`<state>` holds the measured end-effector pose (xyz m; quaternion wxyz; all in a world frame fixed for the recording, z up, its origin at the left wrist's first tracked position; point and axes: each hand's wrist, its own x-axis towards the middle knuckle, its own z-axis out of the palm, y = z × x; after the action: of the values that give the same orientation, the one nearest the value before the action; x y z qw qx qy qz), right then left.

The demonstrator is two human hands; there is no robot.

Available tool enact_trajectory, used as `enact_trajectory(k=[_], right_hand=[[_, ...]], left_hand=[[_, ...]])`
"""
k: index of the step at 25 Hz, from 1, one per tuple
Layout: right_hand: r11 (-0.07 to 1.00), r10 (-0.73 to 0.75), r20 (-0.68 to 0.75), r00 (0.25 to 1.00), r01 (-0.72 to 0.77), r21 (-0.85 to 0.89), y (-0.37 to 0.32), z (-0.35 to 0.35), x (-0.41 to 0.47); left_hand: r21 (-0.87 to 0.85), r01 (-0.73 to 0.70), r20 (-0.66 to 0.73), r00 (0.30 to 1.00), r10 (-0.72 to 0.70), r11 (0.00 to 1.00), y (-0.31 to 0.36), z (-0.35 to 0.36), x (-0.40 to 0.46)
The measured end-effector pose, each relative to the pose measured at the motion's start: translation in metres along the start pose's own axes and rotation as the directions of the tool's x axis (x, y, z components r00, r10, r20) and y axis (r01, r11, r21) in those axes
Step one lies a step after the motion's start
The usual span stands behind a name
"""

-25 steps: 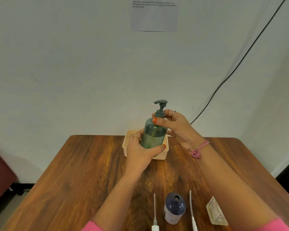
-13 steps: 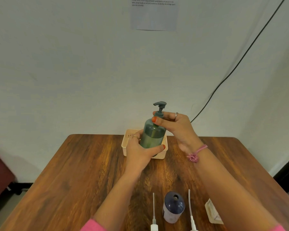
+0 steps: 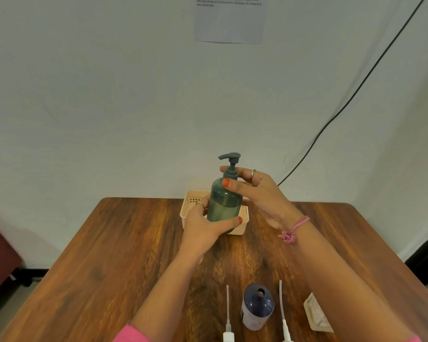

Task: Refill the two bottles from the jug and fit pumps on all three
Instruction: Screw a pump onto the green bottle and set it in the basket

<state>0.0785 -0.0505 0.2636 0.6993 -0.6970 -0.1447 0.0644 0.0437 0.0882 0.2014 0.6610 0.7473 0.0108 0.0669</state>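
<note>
Spanning most of the lower view, the wooden surface (image 3: 109, 255) carries everything, with a pale wall and a dark cable (image 3: 356, 92) behind it. At its far edge sits a cream slotted basket (image 3: 190, 202). Just in front of that basket stands the green bottle (image 3: 224, 203), upright, with a grey-green pump (image 3: 230, 160) seated on its neck, nozzle pointing left. The left hand (image 3: 203, 225) wraps the bottle's lower body, its grip clamped with the thumb across the near side and the fingers round the far left. The right hand (image 3: 260, 191) reaches in from the right; its grip is closed loosely on the pump collar, thumb on the bottle's shoulder, fingers behind the collar. At the near edge stands a dark blue bottle (image 3: 257, 308), its mouth open and without a pump. Two white pump tubes (image 3: 227, 309) lie either side of it, apart from it. A small pale packet (image 3: 316, 314) lies further right.
</note>
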Motion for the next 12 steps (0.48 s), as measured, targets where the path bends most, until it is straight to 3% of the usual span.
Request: enact_trajectory(k=[2, 8, 12], right_hand=[[1.0, -0.003, 0.012, 1.0, 0.003, -0.014, 0.002, 0.0, 0.001], [0.995, -0.099, -0.148, 0.984, 0.097, -0.019, 0.012, 0.012, 0.003], [0.998, -0.047, -0.091, 0.995, 0.044, -0.042, 0.013, 0.009, 0.006]], left_hand=[[0.006, -0.012, 0.019, 1.0, 0.012, 1.0, -0.002, -0.003, 0.001], [-0.039, 0.018, 0.01, 1.0, -0.017, 0.999, -0.012, 0.0, 0.006], [-0.013, 0.021, 0.012, 1.0, -0.021, 1.0, -0.017, -0.003, 0.012]])
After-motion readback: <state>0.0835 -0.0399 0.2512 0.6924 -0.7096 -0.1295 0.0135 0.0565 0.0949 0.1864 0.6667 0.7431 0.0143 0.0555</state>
